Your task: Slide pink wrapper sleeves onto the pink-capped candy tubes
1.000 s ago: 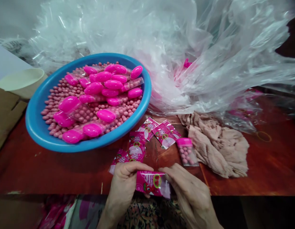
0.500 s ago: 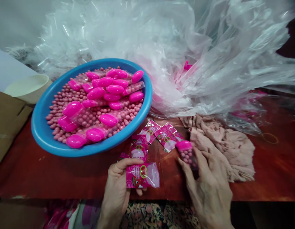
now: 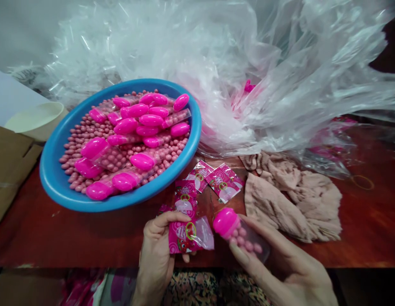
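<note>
Fingers [image 3: 241, 256] of the right hand [image 3: 294, 272] grip a container [image 3: 239, 233], filled with pink beads [image 3: 248, 245] and capped; left hand [image 3: 155, 244] pinches a printed wrapper [image 3: 189, 236] just beside, seemingly unfilled. Beyond, on the worktop [image 3: 89, 238]: more wrappers [image 3: 224, 182], lying flat. Farther, blue basin [image 3: 120, 205]: other capped containers [image 3: 125, 181], visibly unwrapped, over loose beads [image 3: 76, 154].

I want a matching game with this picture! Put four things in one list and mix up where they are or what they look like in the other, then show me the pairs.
Things:
1. Big basin
2. Cloth
3. Nearest printed packet
4. Nearest pink-capped container

Places, colours and states:
A. In the person's right hand
B. Blue
C. In the person's left hand
D. Crumpled on the table

Pairs: 1-B, 2-D, 3-C, 4-A
</note>
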Demonstrator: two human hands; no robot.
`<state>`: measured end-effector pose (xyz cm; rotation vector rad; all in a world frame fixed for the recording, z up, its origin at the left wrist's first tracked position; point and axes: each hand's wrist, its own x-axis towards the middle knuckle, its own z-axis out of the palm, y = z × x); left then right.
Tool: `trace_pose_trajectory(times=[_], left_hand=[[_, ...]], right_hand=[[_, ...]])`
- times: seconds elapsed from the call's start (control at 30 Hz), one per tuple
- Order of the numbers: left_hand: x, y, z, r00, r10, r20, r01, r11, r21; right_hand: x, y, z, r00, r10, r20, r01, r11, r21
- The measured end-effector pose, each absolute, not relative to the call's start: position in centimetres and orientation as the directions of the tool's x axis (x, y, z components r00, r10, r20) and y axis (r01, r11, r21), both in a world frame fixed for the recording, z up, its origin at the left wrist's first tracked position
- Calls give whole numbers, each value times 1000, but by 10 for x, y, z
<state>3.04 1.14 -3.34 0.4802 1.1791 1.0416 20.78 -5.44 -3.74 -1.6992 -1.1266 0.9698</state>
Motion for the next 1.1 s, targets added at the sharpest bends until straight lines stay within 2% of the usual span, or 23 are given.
trace_pose_trajectory(times=[0.2,0.47,0.57,0.77,0.9,1.0,1.1], left_hand=[[31,10,-36,52,858,-512,-352,495,794],[31,6,-34,87,815,-573,-320,567,759],[31,3,-36,115,816,-567,-299,573,763],[35,2,-38,86,809,-582,-343,572,745],[39,3,-34,47,816,-576,-343,554,758],[43,2,-27,24,815,-579,-310,556,771],[46,2,-22,-4,818,-575,-281,551,786]], right_hand=[[208,-55,-33,197,921,-337,144,-367,-919],[219,-48,-28,109,846,-522,-28,-522,-852],[222,-48,-29,93,826,-556,-93,-549,-831],[219,-47,-30,180,770,-612,-284,-555,-782],[218,-46,-32,144,802,-580,-303,-522,-797],[220,-46,-33,149,774,-616,-332,-548,-768],[223,-42,-31,45,773,-632,-404,-565,-719]])
